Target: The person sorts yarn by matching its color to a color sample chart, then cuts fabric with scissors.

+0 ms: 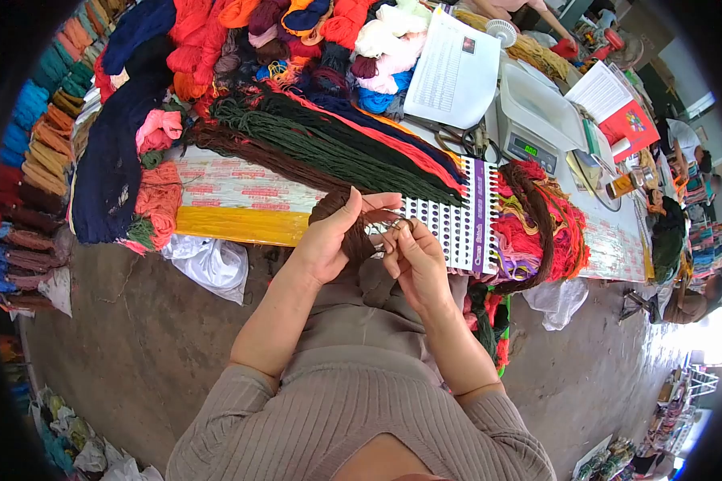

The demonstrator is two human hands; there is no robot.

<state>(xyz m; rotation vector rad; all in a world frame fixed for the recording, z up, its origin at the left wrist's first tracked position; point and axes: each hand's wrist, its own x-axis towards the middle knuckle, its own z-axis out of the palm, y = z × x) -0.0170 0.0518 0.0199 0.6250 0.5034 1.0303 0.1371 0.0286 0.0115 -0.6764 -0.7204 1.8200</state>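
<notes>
My left hand (326, 242) is closed around a skein of dark brown thread (354, 247), its thumb and fingers pointing up and to the right. Close beside it, my right hand (419, 260) pinches strands at the skein's right side; a small shiny thing shows at the fingertips, too small to name. Just behind the hands lies a white card with rows of holes and a purple strip (479, 216). Dark green thread (337, 144) reaches the card in long strands, with brown, black, coral and navy bundles alongside.
Piled skeins (297, 32) cover the table's back. A printed sheet (453, 72), scissors (475, 143) and a digital scale (529, 148) with a clear tray lie at the right. Red mixed threads (537, 216) sit beyond the card. Hanging yarn (40, 160) lines the left. Another person's arm shows far back.
</notes>
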